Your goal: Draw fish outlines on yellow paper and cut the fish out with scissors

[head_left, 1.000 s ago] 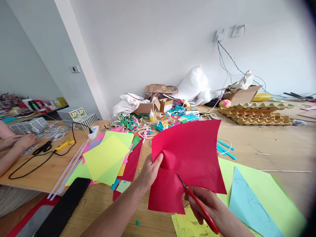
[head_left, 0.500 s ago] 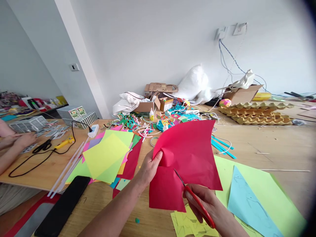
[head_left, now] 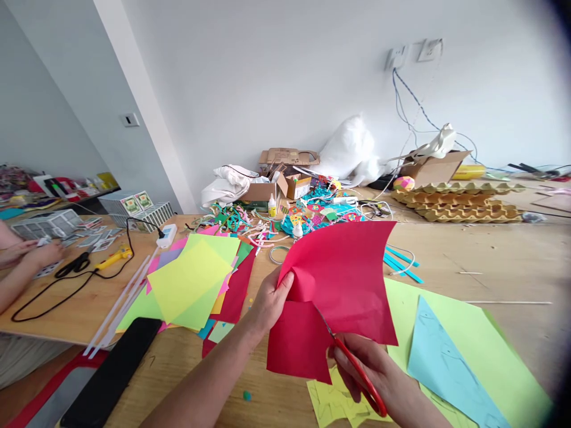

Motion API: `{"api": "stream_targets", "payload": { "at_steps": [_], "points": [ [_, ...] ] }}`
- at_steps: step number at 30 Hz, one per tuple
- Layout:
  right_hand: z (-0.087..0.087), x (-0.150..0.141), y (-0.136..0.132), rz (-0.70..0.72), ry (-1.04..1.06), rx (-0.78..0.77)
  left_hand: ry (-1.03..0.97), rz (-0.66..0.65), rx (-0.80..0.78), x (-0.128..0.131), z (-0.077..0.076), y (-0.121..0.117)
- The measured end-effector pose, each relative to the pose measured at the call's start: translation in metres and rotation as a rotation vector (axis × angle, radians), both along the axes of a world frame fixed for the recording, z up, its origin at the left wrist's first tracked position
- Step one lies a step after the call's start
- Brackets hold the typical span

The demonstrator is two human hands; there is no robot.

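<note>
My left hand (head_left: 267, 300) pinches the left edge of a red paper sheet (head_left: 343, 279), holding it up over the wooden table (head_left: 491, 261). My right hand (head_left: 379, 374) grips red-handled scissors (head_left: 357, 368), whose blades are in a cut running into the sheet's lower part. A flap of the red paper hangs below the cut. Under my hands lie a light green sheet (head_left: 450, 321), a light blue triangle (head_left: 441, 362) and a yellow sheet (head_left: 334, 404) with drawn lines.
A pile of coloured paper (head_left: 191, 279) lies to the left, with a black phone (head_left: 111, 374) near the front edge. Craft scraps, boxes (head_left: 267, 190) and egg trays (head_left: 468, 205) crowd the back. Another person's hands (head_left: 27, 255) work at far left beside black scissors (head_left: 74, 264).
The scissors have advanced a little further into the red sheet, and the sheet has shifted slightly as the cut flap hangs lower. The view has drifted a bit.
</note>
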State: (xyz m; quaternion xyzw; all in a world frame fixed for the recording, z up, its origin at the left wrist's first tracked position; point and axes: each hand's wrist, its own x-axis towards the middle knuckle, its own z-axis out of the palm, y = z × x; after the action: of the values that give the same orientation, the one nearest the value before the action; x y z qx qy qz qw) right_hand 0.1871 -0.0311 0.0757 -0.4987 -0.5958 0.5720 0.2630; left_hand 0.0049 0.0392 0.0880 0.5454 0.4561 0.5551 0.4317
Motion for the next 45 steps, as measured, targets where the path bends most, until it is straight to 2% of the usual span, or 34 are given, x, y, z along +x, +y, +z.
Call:
{"api": "stream_targets", "payload": {
  "at_steps": [6, 13, 20, 25, 29, 32, 36, 40, 45],
  "points": [
    [-0.004, 0.0, 0.001, -0.013, 0.005, 0.005, -0.03, 0.004, -0.022, 0.0, 0.004, -0.002],
    [-0.005, 0.004, -0.001, 0.0, 0.006, 0.003, -0.044, -0.188, -0.003, -0.001, 0.01, -0.002],
    [0.001, 0.009, -0.004, 0.083, 0.047, -0.015, -0.018, -0.019, -0.044, 0.001, 0.003, -0.001],
    [-0.002, 0.011, -0.003, 0.085, 0.043, -0.034, -0.033, -0.118, -0.018, 0.002, 0.004, -0.002],
    [-0.004, 0.014, -0.004, 0.113, 0.033, -0.031, -0.034, -0.069, -0.045, 0.002, 0.005, -0.002],
    [-0.001, 0.014, -0.003, 0.108, 0.018, -0.027, -0.029, -0.086, -0.03, 0.003, 0.004, -0.003],
    [0.005, 0.014, -0.003, 0.092, 0.011, -0.036, -0.036, -0.107, -0.119, 0.003, 0.001, -0.004],
    [0.01, 0.014, -0.002, 0.105, 0.026, -0.036, -0.104, -0.099, -0.144, 0.002, -0.002, -0.003],
    [0.009, 0.016, -0.002, 0.131, 0.032, -0.032, -0.126, -0.089, -0.139, 0.001, -0.002, -0.004]
  ]
}}
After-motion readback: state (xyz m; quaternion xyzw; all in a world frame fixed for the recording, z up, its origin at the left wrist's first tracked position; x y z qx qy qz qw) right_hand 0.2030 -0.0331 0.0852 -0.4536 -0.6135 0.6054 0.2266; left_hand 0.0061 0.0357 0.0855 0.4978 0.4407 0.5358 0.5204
